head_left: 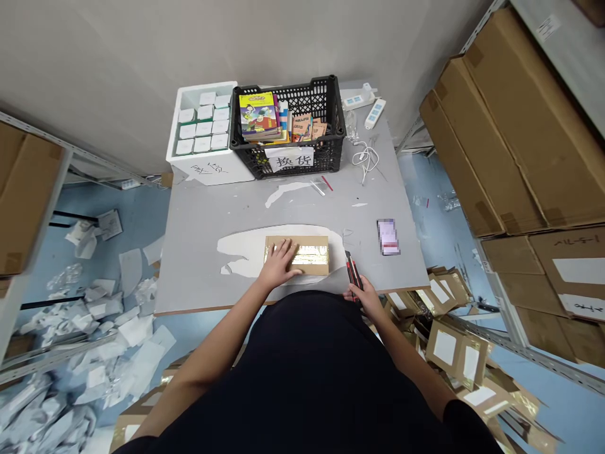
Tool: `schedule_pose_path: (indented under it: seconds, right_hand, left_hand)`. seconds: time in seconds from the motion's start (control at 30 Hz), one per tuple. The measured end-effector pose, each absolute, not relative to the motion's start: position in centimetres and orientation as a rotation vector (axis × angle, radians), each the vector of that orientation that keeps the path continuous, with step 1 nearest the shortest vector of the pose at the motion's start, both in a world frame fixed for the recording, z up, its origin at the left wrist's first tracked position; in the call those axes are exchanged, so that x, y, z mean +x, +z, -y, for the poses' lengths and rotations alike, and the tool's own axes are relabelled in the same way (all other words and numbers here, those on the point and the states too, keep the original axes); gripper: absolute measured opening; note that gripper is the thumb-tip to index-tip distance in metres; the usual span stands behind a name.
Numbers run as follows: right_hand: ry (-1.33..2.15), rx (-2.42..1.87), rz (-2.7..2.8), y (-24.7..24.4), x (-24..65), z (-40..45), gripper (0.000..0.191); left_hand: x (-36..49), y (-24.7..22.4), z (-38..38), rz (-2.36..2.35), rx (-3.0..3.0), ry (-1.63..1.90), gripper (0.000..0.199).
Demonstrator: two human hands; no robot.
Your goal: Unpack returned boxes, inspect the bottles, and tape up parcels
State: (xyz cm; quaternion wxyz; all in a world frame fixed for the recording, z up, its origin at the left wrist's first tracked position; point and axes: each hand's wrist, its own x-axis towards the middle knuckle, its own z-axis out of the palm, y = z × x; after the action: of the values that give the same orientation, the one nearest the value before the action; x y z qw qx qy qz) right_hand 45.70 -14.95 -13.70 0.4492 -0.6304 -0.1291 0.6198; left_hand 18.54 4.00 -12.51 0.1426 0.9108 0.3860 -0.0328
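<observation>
My left hand [280, 265] rests flat on a flat cardboard parcel [297, 255], pressing its near left part. Shiny packing tape [305, 255] runs across the parcel's top. The parcel lies on a sheet of white paper [246, 255] on the grey table [198, 252]. My right hand [363, 296] grips a black and red box cutter [353, 274] by its handle, with the tip pointing away from me. The cutter is to the right of the parcel and not touching it.
A black plastic crate [288, 126] holds books and small cards, beside a white foam box [203, 129] of small white packets. A white cable, power strip and phone lie nearby. Stacked cartons stand right; paper scraps and opened parcels cover the floor.
</observation>
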Motion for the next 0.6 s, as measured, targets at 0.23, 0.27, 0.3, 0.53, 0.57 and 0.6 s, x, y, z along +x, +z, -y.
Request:
schedule_pose_path:
  seconds: [0.23,0.27,0.3,0.53,0.57,0.6]
  right_hand:
    - [1.558,-1.416,0.339,-14.2,42.6,9.2,0.055]
    - [1.514,-1.427,0.348,-14.3,42.4,8.6,0.055]
    - [1.466,-1.433,0.354,-14.4,42.3,8.1,0.054]
    - [1.279,-1.372,0.464,-14.7,41.9,0.9,0.047]
    - [1.297,-1.353,0.496,-14.6,41.5,-0.6,0.046]
    - [1.321,-1.338,0.537,-14.5,41.0,-2.2,0.045]
  left_hand:
    - [16.4,-12.3,-8.8,-1.405,2.452,-0.076,0.075]
    - [16.1,-12.3,-9.0,-1.409,2.426,-0.080,0.074]
    - [15.8,-12.3,-8.8,-1.429,2.398,-0.073,0.073]
    - [15.8,-12.0,-2.8,-1.699,2.126,-0.119,0.076]
    - [16.1,-12.0,-1.8,-1.703,2.104,-0.147,0.080]
    - [16.5,-11.9,-1.0,-1.694,2.089,-0.176,0.083]
